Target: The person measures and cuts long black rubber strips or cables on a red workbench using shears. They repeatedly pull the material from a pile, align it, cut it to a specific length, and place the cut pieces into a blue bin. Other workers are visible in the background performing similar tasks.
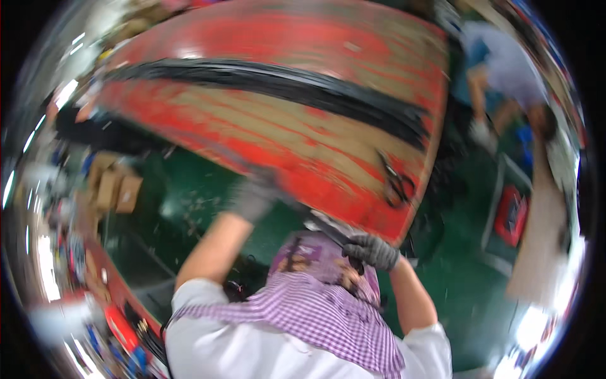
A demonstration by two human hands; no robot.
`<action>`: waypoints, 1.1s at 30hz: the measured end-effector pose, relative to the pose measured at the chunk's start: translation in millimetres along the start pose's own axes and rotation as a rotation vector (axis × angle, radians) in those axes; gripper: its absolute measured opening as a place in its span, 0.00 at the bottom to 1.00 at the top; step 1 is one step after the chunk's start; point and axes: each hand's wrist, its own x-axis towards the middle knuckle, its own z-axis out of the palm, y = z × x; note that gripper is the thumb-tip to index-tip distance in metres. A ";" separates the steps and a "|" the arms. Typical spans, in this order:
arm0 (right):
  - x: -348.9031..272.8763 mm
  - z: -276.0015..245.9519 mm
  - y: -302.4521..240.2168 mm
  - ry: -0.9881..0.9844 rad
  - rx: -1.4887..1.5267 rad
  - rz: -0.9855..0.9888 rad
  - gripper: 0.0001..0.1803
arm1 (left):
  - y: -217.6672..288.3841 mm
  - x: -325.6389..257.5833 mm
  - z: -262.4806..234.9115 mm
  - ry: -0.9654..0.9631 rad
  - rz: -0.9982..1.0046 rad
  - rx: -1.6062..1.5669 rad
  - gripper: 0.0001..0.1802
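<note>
A checked apron [315, 306] filled lower centre; the right hand [374, 252] gripped a black strip [327, 228], the left hand [255, 194] too blurred to tell. Scissors [399, 183] crossed the tabletop [303, 148]; boxes [118, 189] stood left.

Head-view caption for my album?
Gloved right hand grips a black strip beside a worn red table, gloved left hand blurred.
</note>
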 end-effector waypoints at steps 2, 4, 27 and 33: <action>39.1 19.8 -32.0 0.102 -0.078 -0.040 0.14 | -25.4 -5.4 77.0 -0.106 -0.064 0.214 0.10; 54.1 29.3 -45.3 0.205 -0.019 -0.061 0.12 | -20.2 -15.6 109.5 0.078 -0.316 -0.634 0.09; 50.3 -5.8 -2.9 -0.031 -0.109 0.004 0.14 | 11.0 15.5 18.2 0.208 -0.237 -0.869 0.09; -40.7 -51.3 64.1 -0.131 0.135 0.351 0.11 | 75.3 39.4 -137.0 0.735 0.286 -0.772 0.10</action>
